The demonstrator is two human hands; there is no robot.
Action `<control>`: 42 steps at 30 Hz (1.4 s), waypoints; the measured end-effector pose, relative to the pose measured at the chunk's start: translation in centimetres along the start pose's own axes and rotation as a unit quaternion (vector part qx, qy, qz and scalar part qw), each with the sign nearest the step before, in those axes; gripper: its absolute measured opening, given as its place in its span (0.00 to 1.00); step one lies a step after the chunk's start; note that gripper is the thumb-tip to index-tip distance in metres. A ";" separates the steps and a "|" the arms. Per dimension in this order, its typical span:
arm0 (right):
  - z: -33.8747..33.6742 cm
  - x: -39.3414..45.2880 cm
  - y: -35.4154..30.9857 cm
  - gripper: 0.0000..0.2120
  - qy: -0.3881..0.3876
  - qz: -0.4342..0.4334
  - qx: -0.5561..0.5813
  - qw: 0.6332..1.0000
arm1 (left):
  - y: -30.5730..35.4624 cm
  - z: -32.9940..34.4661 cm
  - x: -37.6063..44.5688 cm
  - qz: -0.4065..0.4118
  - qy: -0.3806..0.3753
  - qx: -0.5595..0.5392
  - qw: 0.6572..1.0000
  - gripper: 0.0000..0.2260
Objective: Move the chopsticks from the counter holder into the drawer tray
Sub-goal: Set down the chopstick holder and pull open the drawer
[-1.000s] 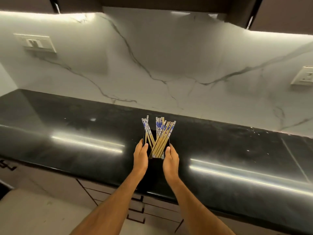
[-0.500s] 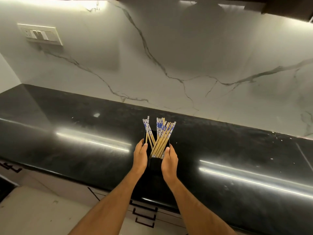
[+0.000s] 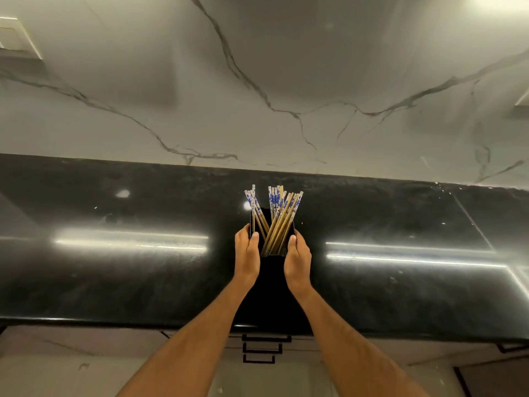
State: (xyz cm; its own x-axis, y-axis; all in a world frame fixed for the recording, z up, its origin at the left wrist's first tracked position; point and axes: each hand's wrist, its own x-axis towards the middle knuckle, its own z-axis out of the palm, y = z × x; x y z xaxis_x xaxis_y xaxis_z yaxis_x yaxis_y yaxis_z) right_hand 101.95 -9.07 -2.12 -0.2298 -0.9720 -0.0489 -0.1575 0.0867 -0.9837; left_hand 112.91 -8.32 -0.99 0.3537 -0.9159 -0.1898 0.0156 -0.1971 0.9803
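A black rectangular holder [image 3: 272,277] stands on the black counter [image 3: 114,267], in the middle. Several bamboo chopsticks [image 3: 279,222] with blue-and-white tops stick out of it, a small bunch leaning left and a bigger bunch leaning right. My left hand [image 3: 246,255] presses against the holder's left side and my right hand [image 3: 297,260] against its right side, thumbs at the rim. Both hands clasp the holder between them. The drawer tray is not in view.
A white marble backsplash [image 3: 257,96] rises behind the counter, with a switch plate [image 3: 15,38] at far left. Below the counter's front edge are closed drawers with black handles [image 3: 266,338]. Bright light reflections streak the counter on both sides.
The view has turned downward and squared up to the counter, showing the drawer handles below. My hands stay clasped on the holder, which has hardly moved.
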 end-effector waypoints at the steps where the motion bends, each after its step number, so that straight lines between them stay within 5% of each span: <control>1: 0.0 0.1 0.1 0.17 -0.003 0.001 -0.006 1.000 | 0.0 -0.1 0.1 0.002 -0.006 0.001 1.000 0.17; 5: -0.5 -0.2 -0.2 0.15 -0.018 0.008 -0.011 1.000 | 0.4 -0.6 0.0 0.006 -0.021 0.018 1.000 0.18; 10: -2.5 -2.3 -0.8 0.26 0.013 0.016 -0.060 0.998 | 0.0 -2.4 -1.4 0.073 -0.012 0.127 0.989 0.24; 16: -5.7 -6.9 1.0 0.25 -0.004 -0.050 -0.207 0.977 | -2.9 -5.1 -5.0 0.206 -0.001 0.298 0.932 0.24; 24: -8.2 -12.7 4.6 0.23 -0.045 -0.114 -0.271 0.955 | -6.9 -7.1 -11.8 0.282 -0.003 0.409 0.868 0.25; 31: -10.7 -17.3 9.1 0.21 -0.109 -0.196 -0.345 0.911 | -10.7 -6.8 -18.6 0.273 -0.031 0.457 0.846 0.26; 42: -10.8 -17.6 13.3 0.18 -0.232 -0.163 -0.484 0.828 | -17.0 -5.1 -19.6 0.143 -0.129 0.557 0.808 0.24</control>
State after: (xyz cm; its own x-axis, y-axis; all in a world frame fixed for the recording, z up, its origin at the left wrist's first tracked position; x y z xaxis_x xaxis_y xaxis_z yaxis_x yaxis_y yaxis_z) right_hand 93.49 11.58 -12.50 0.3349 -0.9379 -0.0904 -0.8857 -0.2805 -0.3699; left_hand 110.52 14.81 -13.68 -0.0153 -0.9937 -0.1112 -0.9340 -0.0255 0.3563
